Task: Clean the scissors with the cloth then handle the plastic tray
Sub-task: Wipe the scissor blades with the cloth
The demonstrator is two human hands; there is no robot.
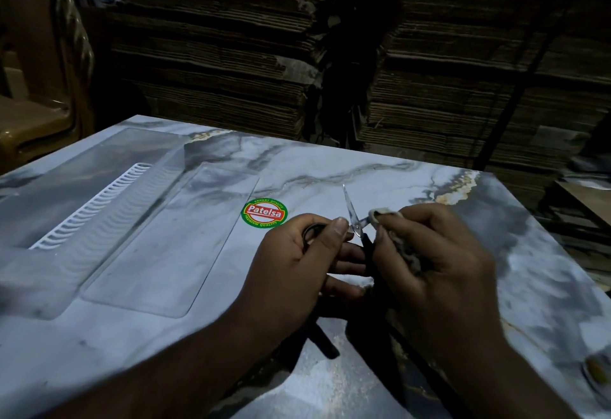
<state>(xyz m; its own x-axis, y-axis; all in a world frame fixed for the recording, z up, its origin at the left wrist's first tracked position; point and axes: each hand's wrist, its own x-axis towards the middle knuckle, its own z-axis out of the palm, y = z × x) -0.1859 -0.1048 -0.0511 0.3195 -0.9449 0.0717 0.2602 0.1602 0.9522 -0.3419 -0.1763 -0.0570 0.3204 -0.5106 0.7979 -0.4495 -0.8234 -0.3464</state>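
Observation:
My left hand (310, 253) grips the black handles of a small pair of scissors (352, 217), blades spread apart and pointing away from me. A pale cloth (405, 250) is bunched in my right hand (433, 253), and a fold of it is pinched around the right blade near the pivot. Both hands hover just above the marble-patterned table (380, 174). On the table's left half lies a large clear plastic tray (139, 253), flat, with a row of white ridges (89, 207) along its left part. Neither hand touches the tray.
A round red and green sticker (264, 213) sits on the table just beyond my left hand. Stacks of flattened cardboard (231, 55) fill the space behind the table. A brown plastic chair (36, 88) stands at the far left. A small object (596, 370) lies near the right edge.

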